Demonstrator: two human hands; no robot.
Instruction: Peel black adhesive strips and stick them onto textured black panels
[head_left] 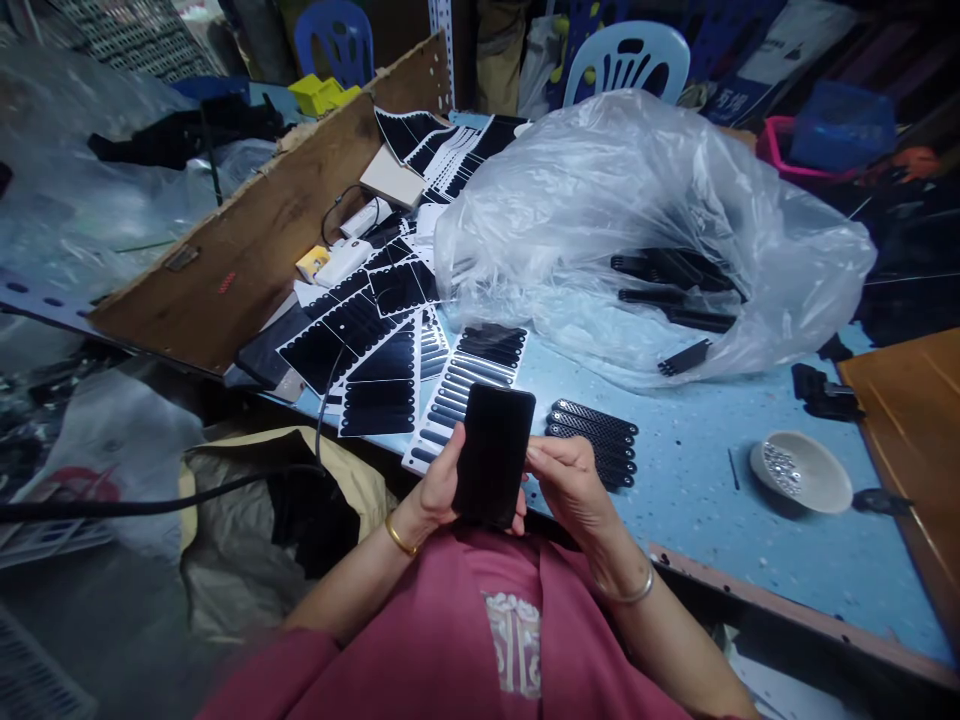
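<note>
My left hand [441,478] is wrapped round a black smartphone [495,455], held upright close to my body with its screen dark. My right hand [566,475] has thumb and index finger pinched together at the phone's right edge. Just behind that hand, a row of black textured strips [600,440] with small metal fittings lies side by side on the blue table [697,520]. A sheet of black strip-shaped stickers [469,375], partly peeled, lies behind the phone.
More sticker sheets [379,390] overlap on the left, beside a wooden board [247,230]. A large clear plastic bag [645,190] with black strips inside fills the back. At right stand a white bowl [829,475] of small metal parts and an orange-brown panel [915,430].
</note>
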